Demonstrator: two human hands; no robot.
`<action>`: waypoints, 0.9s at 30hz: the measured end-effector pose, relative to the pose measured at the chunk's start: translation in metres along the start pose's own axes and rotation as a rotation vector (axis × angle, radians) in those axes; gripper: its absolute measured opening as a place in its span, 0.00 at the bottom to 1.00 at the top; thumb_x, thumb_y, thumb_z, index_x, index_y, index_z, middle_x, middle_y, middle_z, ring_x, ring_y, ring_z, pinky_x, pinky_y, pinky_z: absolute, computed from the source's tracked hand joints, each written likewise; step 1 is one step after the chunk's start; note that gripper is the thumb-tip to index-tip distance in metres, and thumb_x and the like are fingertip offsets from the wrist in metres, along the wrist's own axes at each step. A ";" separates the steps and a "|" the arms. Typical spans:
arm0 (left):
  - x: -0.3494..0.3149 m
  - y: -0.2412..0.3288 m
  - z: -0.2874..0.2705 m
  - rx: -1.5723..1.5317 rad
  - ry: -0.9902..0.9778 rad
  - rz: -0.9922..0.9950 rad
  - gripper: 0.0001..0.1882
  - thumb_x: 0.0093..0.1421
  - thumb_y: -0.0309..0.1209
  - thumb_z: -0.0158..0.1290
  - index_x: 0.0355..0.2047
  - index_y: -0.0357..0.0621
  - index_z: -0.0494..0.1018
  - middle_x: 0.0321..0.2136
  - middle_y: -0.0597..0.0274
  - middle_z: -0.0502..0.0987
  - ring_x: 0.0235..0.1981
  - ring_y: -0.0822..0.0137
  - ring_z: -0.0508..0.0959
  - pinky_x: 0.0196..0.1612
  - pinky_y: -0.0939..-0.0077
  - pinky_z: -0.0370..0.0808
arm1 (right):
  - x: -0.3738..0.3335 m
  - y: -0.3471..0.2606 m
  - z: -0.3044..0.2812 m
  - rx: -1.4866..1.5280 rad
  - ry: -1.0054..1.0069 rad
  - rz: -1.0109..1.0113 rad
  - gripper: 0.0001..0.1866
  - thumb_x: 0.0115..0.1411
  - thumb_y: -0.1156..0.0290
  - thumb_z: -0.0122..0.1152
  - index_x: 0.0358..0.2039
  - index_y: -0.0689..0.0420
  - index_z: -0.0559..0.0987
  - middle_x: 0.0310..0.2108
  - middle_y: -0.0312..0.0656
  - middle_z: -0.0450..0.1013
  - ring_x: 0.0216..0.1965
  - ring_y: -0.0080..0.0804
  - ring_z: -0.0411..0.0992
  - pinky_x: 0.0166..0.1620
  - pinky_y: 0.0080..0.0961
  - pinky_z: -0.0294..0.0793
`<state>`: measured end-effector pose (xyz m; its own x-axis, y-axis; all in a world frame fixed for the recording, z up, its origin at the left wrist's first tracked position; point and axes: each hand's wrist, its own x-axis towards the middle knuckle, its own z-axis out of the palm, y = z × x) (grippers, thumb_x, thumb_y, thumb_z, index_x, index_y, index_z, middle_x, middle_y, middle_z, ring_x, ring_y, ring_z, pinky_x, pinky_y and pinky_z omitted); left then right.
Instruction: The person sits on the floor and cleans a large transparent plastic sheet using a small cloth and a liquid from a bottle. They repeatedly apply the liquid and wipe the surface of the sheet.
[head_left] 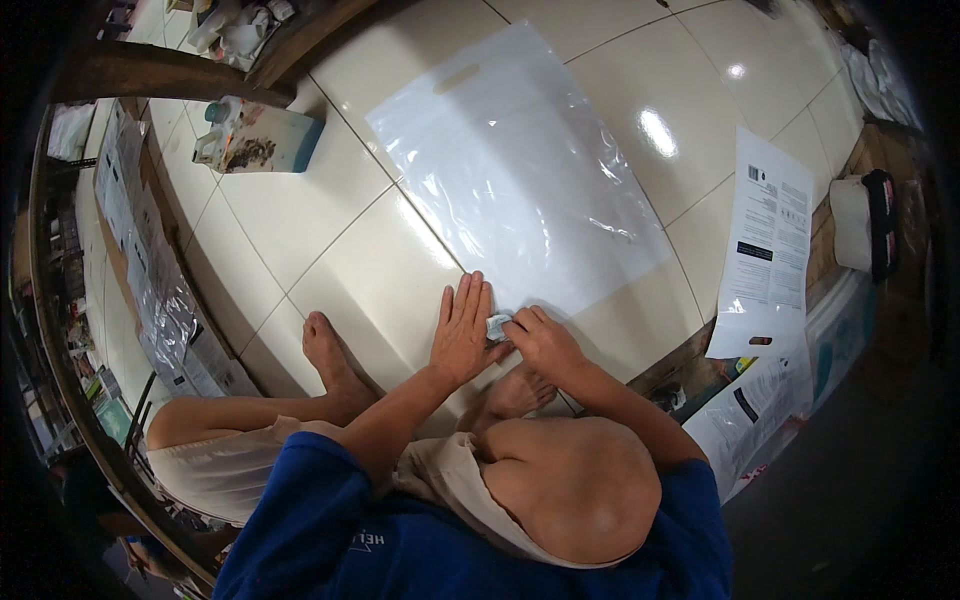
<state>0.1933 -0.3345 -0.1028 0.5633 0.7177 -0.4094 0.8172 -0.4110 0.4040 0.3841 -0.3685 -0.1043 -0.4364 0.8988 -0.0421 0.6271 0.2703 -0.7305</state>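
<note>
A large clear-white plastic bag (530, 150) with a cut-out handle slot lies flat on the tiled floor in front of me. My left hand (463, 325) rests flat at its near left corner, fingers stretched out and held side by side. Beside it, my right hand (546, 343) is closed on a small crumpled pale-blue and white cloth (497, 325), pressed down at the bag's near edge. The cloth's far side is partly covered by my fingers.
A stained plastic jerrycan (265, 138) with bluish liquid stands at the far left. On the right, a printed white bag (765, 235) lies beside a wooden board, with another printed sheet (750, 415) nearer. Plastic-covered sheets (150, 260) line the left; wooden beams (160, 72) cross the far left.
</note>
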 end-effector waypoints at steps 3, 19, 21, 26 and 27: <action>0.000 0.001 0.002 0.005 -0.030 -0.019 0.55 0.55 0.55 0.58 0.67 0.28 0.45 0.70 0.39 0.43 0.72 0.48 0.42 0.71 0.47 0.39 | -0.005 0.005 0.005 -0.045 0.009 0.026 0.10 0.51 0.77 0.56 0.36 0.60 0.75 0.36 0.46 0.68 0.40 0.45 0.69 0.42 0.37 0.74; 0.007 0.001 0.007 -0.008 0.192 -0.010 0.56 0.52 0.57 0.60 0.66 0.27 0.48 0.67 0.38 0.49 0.71 0.42 0.45 0.69 0.40 0.40 | 0.015 0.027 -0.016 -0.147 0.231 0.402 0.09 0.56 0.76 0.53 0.38 0.58 0.77 0.34 0.49 0.71 0.41 0.50 0.71 0.44 0.44 0.72; 0.005 0.001 0.007 -0.008 0.173 -0.033 0.56 0.52 0.56 0.61 0.66 0.28 0.48 0.67 0.39 0.49 0.71 0.42 0.45 0.69 0.40 0.40 | 0.017 0.000 0.005 -0.104 0.148 0.374 0.09 0.56 0.77 0.51 0.36 0.58 0.77 0.35 0.49 0.70 0.42 0.49 0.71 0.46 0.43 0.74; 0.002 0.007 -0.002 0.014 0.128 -0.052 0.57 0.52 0.58 0.60 0.66 0.28 0.47 0.68 0.40 0.49 0.71 0.43 0.44 0.69 0.40 0.40 | 0.005 0.062 -0.010 -0.230 0.368 0.570 0.05 0.57 0.77 0.55 0.34 0.59 0.77 0.32 0.51 0.71 0.38 0.50 0.72 0.41 0.43 0.74; 0.002 0.006 -0.004 0.021 0.133 -0.055 0.57 0.52 0.58 0.60 0.66 0.28 0.47 0.68 0.40 0.49 0.71 0.43 0.44 0.69 0.40 0.40 | 0.005 0.078 -0.031 -0.217 0.446 0.616 0.04 0.57 0.77 0.56 0.34 0.59 0.78 0.31 0.51 0.71 0.37 0.51 0.72 0.40 0.43 0.73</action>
<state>0.1995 -0.3331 -0.0979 0.4974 0.8072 -0.3178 0.8497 -0.3794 0.3662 0.4509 -0.3319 -0.1407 0.3010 0.9498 -0.0852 0.8037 -0.3008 -0.5135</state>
